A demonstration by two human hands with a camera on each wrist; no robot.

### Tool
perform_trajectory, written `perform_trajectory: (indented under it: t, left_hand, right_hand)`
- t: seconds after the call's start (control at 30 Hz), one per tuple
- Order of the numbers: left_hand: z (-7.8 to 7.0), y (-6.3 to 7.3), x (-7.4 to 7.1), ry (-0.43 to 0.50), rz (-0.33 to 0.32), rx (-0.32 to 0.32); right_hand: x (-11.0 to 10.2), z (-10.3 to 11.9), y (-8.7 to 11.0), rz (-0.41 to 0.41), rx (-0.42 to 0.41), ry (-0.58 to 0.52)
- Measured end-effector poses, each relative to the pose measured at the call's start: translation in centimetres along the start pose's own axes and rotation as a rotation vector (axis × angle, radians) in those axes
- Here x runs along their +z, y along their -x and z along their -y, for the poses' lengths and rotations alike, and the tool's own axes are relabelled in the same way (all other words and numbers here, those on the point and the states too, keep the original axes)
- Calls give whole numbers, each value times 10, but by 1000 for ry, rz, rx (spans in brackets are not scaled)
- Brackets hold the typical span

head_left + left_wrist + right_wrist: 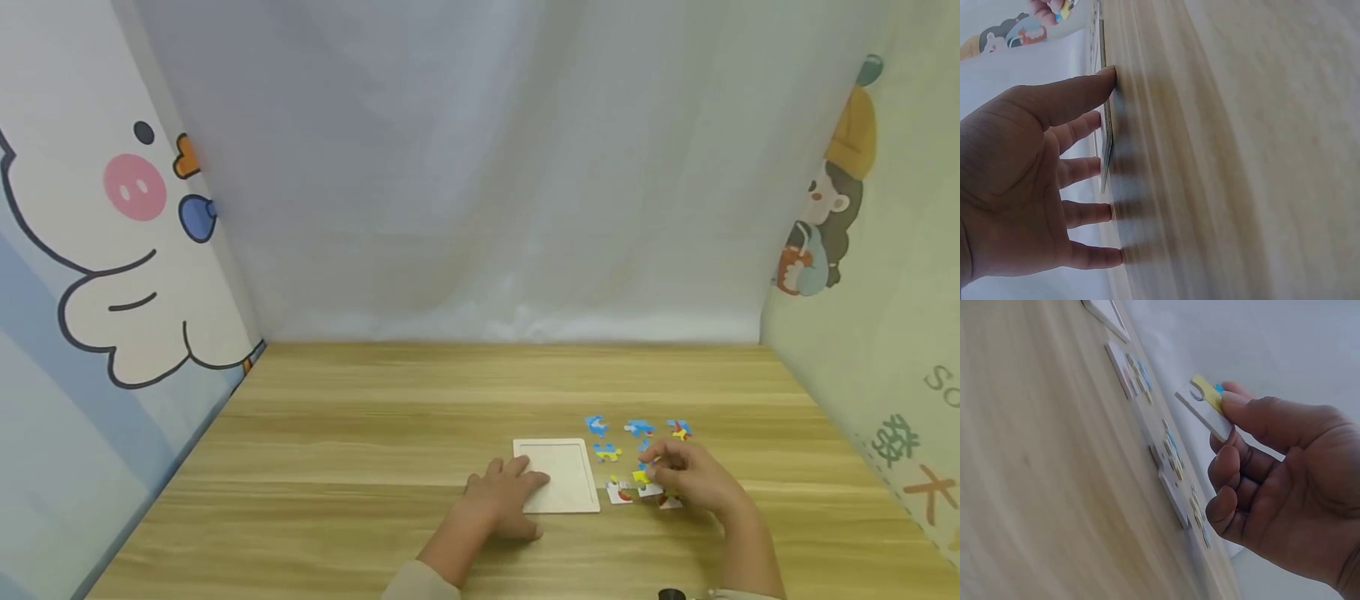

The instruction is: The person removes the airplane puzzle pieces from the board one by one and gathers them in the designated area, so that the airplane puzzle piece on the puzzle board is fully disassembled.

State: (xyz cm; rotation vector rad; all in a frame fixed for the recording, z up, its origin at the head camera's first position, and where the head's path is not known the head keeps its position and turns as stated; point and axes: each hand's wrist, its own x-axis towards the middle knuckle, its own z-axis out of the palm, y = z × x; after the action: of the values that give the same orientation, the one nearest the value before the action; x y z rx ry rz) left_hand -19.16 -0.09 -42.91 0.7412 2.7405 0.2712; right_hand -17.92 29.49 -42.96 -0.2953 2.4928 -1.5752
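Observation:
A square, pale wooden puzzle tray (564,477) lies flat on the table, its inner panel bare. My left hand (501,497) rests at its left side with spread fingers, some over the rim. Seen from the left wrist, the thumb (1079,99) reaches along the tray's near edge. With thumb and forefinger my right hand (696,475) pinches a white and yellow jigsaw piece (1205,407) with a bit of blue, held up off the table. Around and under that hand lie several more jigsaw pieces, among them a white and red one (618,492); the hand partly hides some.
Farther back are blue pieces (640,427), one with red and yellow (679,429), and a yellow and blue piece (607,452). A small black object (671,594) shows at the bottom edge. A pale curtain (480,208) hangs behind the wood-grain table (337,467); printed panels flank it.

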Motion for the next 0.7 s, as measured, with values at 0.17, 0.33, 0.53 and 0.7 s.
perform_trajectory:
  t: [0.17,0.33,0.53,0.7]
  left_hand:
    - [0,-2,0,-10,-2,6]
    - [1,-2,0,-17,-7,11]
    - [1,-1,-1,-4,-1,11]
    - [0,-1,-1,-4,1,12]
  right_hand:
    - [-9,-6,7,-40,13,21]
    - [-18,-13,13,-89,32,56]
    - [-24,-18,19,-117,48,47]
    - [-26,-20,24,-136,71,63]
